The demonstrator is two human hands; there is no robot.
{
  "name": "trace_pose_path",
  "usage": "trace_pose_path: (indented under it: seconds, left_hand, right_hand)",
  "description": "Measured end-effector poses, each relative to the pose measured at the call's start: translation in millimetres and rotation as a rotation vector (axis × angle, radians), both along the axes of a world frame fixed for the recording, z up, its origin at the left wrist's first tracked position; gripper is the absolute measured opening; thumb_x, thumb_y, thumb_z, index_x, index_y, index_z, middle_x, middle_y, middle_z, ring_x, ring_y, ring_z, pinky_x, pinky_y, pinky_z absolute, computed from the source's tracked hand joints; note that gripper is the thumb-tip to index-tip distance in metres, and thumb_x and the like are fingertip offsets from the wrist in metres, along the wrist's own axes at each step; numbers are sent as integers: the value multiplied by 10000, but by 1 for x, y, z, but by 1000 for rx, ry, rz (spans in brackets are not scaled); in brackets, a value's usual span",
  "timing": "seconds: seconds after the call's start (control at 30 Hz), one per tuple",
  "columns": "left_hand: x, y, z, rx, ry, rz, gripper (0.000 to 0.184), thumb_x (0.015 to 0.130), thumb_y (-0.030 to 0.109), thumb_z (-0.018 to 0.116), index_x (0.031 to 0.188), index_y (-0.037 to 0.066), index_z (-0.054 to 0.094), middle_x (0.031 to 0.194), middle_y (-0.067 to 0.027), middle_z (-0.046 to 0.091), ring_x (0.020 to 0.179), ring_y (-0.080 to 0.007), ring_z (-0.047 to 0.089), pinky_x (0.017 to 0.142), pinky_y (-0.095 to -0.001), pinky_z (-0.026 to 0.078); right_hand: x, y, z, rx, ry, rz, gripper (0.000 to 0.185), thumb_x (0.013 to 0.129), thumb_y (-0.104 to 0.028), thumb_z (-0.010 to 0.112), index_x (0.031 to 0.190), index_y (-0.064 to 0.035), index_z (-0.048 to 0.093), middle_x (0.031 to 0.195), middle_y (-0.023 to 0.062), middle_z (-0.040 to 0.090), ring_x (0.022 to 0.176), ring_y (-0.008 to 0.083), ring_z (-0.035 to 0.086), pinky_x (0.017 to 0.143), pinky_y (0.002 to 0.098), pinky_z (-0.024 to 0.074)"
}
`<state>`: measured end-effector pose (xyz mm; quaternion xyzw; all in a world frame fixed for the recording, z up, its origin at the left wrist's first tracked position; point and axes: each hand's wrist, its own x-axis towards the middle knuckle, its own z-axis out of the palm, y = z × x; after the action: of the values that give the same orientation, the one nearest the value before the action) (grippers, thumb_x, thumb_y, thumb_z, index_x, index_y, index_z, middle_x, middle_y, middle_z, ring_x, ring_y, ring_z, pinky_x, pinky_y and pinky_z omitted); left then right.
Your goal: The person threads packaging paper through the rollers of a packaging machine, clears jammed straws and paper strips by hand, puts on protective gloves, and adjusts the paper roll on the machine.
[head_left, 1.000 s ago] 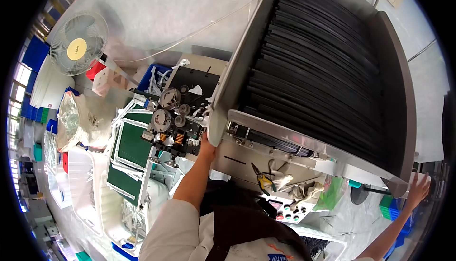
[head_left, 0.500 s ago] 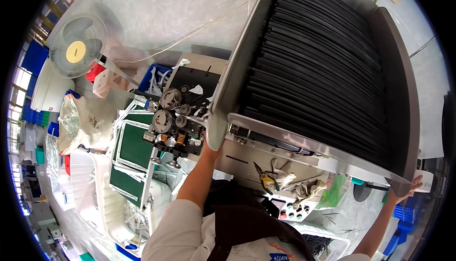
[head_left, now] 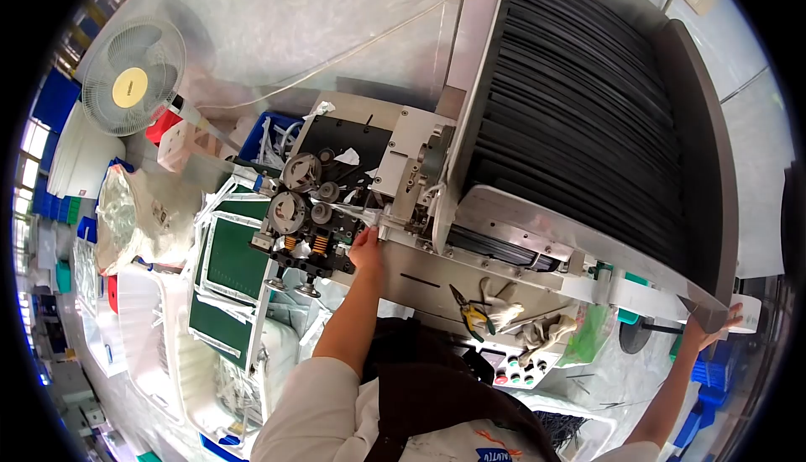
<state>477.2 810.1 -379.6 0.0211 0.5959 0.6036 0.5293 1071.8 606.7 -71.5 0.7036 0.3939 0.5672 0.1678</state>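
My left hand (head_left: 365,249) reaches to the strip machine (head_left: 357,139), its fingers closed near a pale strip end by the metal block; what they pinch is too small to tell. Beside it, to the right, rises the left wall of a metal hopper (head_left: 480,118) stacked with black strips (head_left: 579,126). My right hand (head_left: 707,333) lies at the hopper's lower right corner, fingers stretched out beside a white roll-like object (head_left: 746,315). Part of that hand is hidden behind the corner.
Yellow-handled pliers (head_left: 473,315) and work gloves (head_left: 546,336) lie on the machine ledge, above a button panel (head_left: 520,372). A fan (head_left: 134,76) stands at the left, near a green board (head_left: 235,260) and white bins (head_left: 151,336). A cord (head_left: 353,50) crosses behind.
The hopper's left wall has shifted right, uncovering the metal block beside the rollers. My left hand has left the hopper's corner and moved up to the machine. My right hand stays near its corner.
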Motion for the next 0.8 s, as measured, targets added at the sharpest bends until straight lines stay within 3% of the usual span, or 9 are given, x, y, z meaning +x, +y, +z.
trace_pose_path:
  seconds: [0.2,0.33,0.4,0.43,0.47,0.53,0.57,0.67,0.8]
  left_hand:
    - [-1,1,10,-105,791,-180,184,717,157,622,814,1,611,683,-46,607,585,-101,534,558,-237,440]
    - [-8,2,2,-138,971,-267,185,715,150,618,842,17,610,712,-54,606,577,-130,549,526,-254,453]
    - [-37,5,-61,-83,657,-314,208,715,158,607,898,60,582,707,-39,569,561,-139,523,513,-282,435]
    - [-47,-11,-23,127,-108,-333,203,733,130,576,929,82,557,738,-29,557,606,-146,515,534,-285,427]
    - [-48,-20,-9,-33,11,-400,216,738,127,567,950,93,545,774,-29,563,664,-157,532,568,-280,427]
    - [-64,-40,-4,-176,102,-648,211,752,134,557,961,111,537,818,-15,575,754,-157,558,618,-268,428]
    - [-62,-57,11,-233,169,-700,193,759,157,562,946,116,538,812,0,573,762,-138,556,611,-258,423]
    - [-73,-101,43,-281,261,-1010,188,768,181,559,918,70,532,824,-35,588,764,-148,568,626,-264,427]
    - [-99,-127,34,-118,598,-1471,206,768,173,569,902,17,562,816,-63,600,718,-168,578,634,-255,448]
  right_hand:
    - [-17,10,6,30,131,295,577,779,-378,387,1267,-96,263,1319,114,216,1148,440,242,898,621,165]
    - [-77,29,40,-343,267,-741,633,745,-393,438,1276,-107,248,1335,110,184,1191,396,186,962,562,96]
    - [-88,24,41,-190,382,-695,642,727,-360,500,1269,-100,272,1339,114,174,1223,343,142,1006,453,81]
    - [-80,7,26,-135,491,-472,622,726,-297,527,1264,-100,287,1319,133,219,1213,338,180,998,430,125]
    - [-48,-22,-14,74,676,98,594,714,-227,546,1246,-93,318,1288,160,273,1176,339,259,971,405,205]
    - [-80,-53,-98,134,915,284,509,648,18,491,1148,-45,420,1242,181,336,1084,340,383,872,387,346]
    - [-138,-64,-117,277,1374,111,555,616,68,452,1158,-42,402,1194,194,387,1077,320,398,869,374,355]
    - [-246,-121,-219,138,1637,-52,502,632,-105,629,1106,-103,465,1028,161,512,865,318,520,734,374,422]
    - [-325,-148,-264,182,1859,-125,329,707,-134,564,1031,-113,514,946,100,548,749,309,555,650,372,449]
